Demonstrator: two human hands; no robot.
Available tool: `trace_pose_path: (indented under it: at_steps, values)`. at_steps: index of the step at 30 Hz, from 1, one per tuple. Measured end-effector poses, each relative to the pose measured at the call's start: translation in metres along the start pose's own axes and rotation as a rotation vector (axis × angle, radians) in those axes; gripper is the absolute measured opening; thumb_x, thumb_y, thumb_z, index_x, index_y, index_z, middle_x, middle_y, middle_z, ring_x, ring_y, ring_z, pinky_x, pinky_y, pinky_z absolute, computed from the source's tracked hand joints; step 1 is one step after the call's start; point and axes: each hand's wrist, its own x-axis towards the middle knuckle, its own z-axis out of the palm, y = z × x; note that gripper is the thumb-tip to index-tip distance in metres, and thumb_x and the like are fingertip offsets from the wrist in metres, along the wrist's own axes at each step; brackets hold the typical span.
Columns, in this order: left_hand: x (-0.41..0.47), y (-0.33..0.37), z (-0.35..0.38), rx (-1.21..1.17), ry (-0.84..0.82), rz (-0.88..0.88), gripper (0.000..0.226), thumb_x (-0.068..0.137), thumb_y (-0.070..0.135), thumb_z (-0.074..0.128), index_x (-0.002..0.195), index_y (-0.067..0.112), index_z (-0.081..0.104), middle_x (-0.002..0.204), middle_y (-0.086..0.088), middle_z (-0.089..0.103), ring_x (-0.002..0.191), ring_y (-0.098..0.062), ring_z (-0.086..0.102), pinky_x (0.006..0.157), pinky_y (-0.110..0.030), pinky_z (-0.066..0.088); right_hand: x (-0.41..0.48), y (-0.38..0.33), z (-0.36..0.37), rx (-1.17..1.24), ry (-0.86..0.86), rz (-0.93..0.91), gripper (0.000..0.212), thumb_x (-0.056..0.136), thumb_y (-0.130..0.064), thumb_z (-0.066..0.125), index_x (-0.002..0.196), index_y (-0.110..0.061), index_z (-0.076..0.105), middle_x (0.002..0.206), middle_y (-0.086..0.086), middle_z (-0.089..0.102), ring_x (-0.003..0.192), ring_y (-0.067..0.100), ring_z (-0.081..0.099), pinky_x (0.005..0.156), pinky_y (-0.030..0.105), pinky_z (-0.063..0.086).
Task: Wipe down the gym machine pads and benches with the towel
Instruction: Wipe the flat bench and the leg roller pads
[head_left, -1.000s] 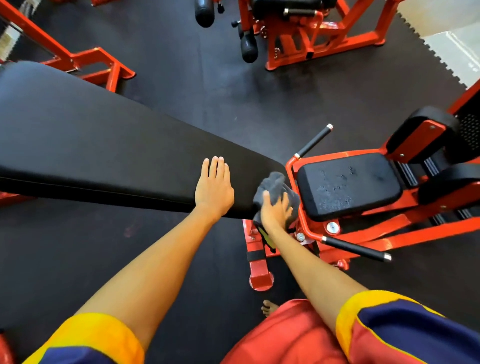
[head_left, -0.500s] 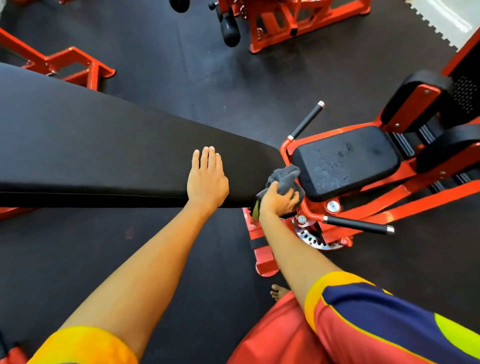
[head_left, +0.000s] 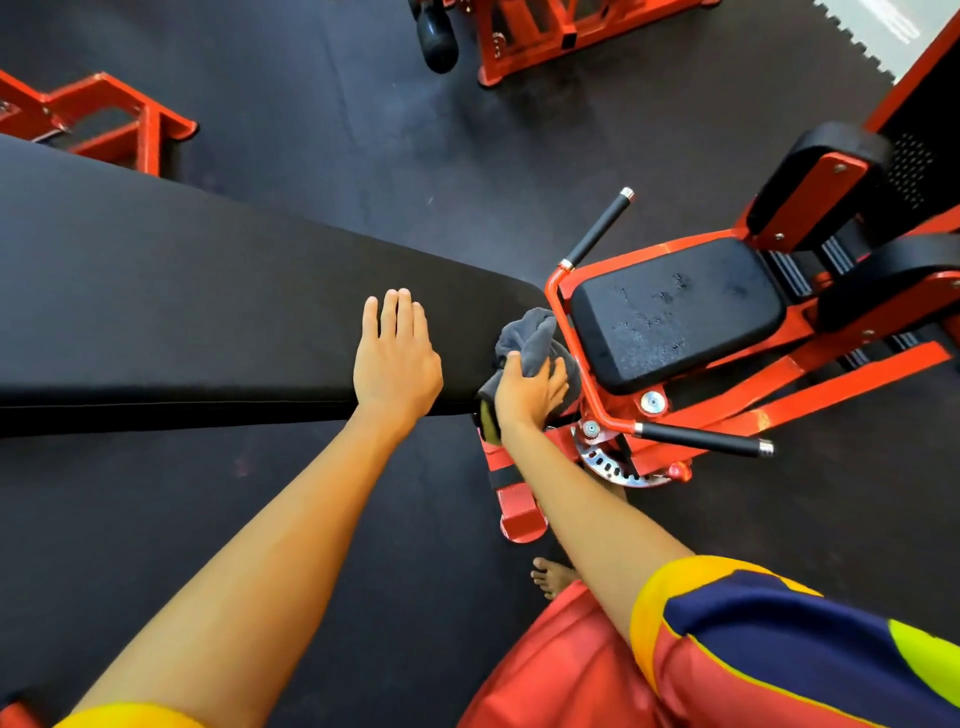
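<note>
Head view: my left hand (head_left: 397, 358) lies flat on the bench (head_left: 182, 291), fingers straight and together, bracing me, I judge. Just to its right, my right hand (head_left: 527, 395) grips the bunched towel (head_left: 524, 335), pressing it against the bench's narrow end to wipe that edge.

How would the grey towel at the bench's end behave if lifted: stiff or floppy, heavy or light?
Probably floppy: the grey towel is bunched in soft folds under the right hand, so it should droop. Likely light: one hand gathers the whole bundle. Its fuzzy nap suggests little slipping.
</note>
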Motion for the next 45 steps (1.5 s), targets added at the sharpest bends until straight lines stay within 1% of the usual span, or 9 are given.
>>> trace_pose_path:
  at_steps: [5,8,14,18,24,30,34,41,45]
  values:
    - [0.002,0.000,-0.002,0.010,-0.021,-0.007,0.061,0.105,0.029,0.026,0.158,0.001,0.019,0.168,-0.019,0.017,0.157,-0.033,0.009,0.127,-0.051,0.005,0.048,-0.017,-0.014,-0.240,-0.148,0.070,0.071,0.100,-0.054,0.050,0.161,-0.024,0.031,0.172,-0.007,0.014,0.159,0.027,0.005,0.123,0.065,0.010]
    - [0.003,0.003,-0.003,0.006,-0.038,-0.022,0.062,0.106,0.031,0.027,0.159,0.001,0.018,0.168,-0.019,0.015,0.157,-0.034,0.007,0.127,-0.054,0.005,0.062,-0.032,-0.022,-0.301,-0.265,0.019,0.070,0.099,-0.053,0.052,0.160,-0.026,0.032,0.170,-0.002,0.021,0.158,0.033,0.005,0.123,0.064,0.010]
    - [0.022,0.017,0.001,-0.055,-0.070,-0.031,0.065,0.106,0.036,0.029,0.160,0.001,0.018,0.169,-0.019,0.013,0.157,-0.032,0.006,0.127,-0.052,0.002,0.021,-0.022,-0.021,-0.301,-0.449,-0.505,0.071,0.093,-0.046,0.058,0.158,-0.037,0.031,0.163,0.000,0.034,0.154,0.030,0.021,0.123,0.058,0.022]
    - [0.037,0.022,0.005,-0.104,-0.082,-0.030,0.065,0.106,0.038,0.035,0.158,0.001,0.024,0.168,-0.019,0.017,0.157,-0.032,0.010,0.128,-0.049,0.004,0.036,0.014,-0.044,-0.262,-0.490,-0.418,0.089,0.085,-0.072,0.059,0.159,-0.038,0.025,0.164,0.000,0.031,0.153,0.025,0.027,0.122,0.053,0.030]
    - [0.055,0.026,0.005,-0.135,-0.078,-0.026,0.062,0.104,0.035,0.041,0.155,0.001,0.032,0.166,-0.019,0.025,0.156,-0.033,0.016,0.127,-0.049,0.007,0.106,-0.044,-0.019,-0.392,-0.492,-0.128,0.099,0.085,-0.068,0.065,0.164,-0.028,0.019,0.172,0.002,0.010,0.158,0.033,0.006,0.125,0.057,0.011]
    - [0.072,0.025,0.005,-0.201,-0.054,-0.021,0.057,0.101,0.028,0.046,0.150,0.000,0.042,0.162,-0.018,0.034,0.154,-0.032,0.022,0.127,-0.048,0.010,0.091,-0.087,0.004,-0.353,-0.672,-0.298,0.081,0.097,-0.066,0.053,0.164,-0.034,0.018,0.174,-0.002,0.002,0.158,0.032,-0.013,0.125,0.061,-0.004]
    - [0.090,0.024,0.005,-0.190,-0.070,-0.011,0.058,0.100,0.028,0.045,0.152,0.002,0.039,0.164,-0.017,0.031,0.155,-0.032,0.020,0.127,-0.048,0.010,0.097,-0.040,-0.019,-0.346,-0.689,-0.415,0.077,0.096,-0.070,0.047,0.162,-0.036,0.024,0.173,-0.003,0.011,0.160,0.028,-0.003,0.126,0.061,0.006]
    - [0.111,0.031,0.009,-0.147,-0.065,-0.010,0.059,0.101,0.028,0.043,0.154,0.002,0.037,0.163,-0.017,0.032,0.154,-0.034,0.021,0.127,-0.051,0.012,0.168,-0.070,0.012,-0.453,-0.528,-0.122,0.097,0.091,-0.082,0.042,0.165,-0.028,0.014,0.174,-0.004,0.006,0.160,0.025,-0.001,0.126,0.057,0.000]
    - [0.110,0.036,0.016,-0.086,-0.061,-0.007,0.062,0.104,0.032,0.031,0.159,0.003,0.026,0.166,-0.016,0.025,0.156,-0.034,0.015,0.127,-0.051,0.009,0.149,-0.107,0.035,-0.471,-0.659,-0.344,0.075,0.100,-0.070,0.039,0.162,-0.028,0.028,0.171,-0.010,0.017,0.160,0.023,-0.005,0.127,0.054,-0.002]
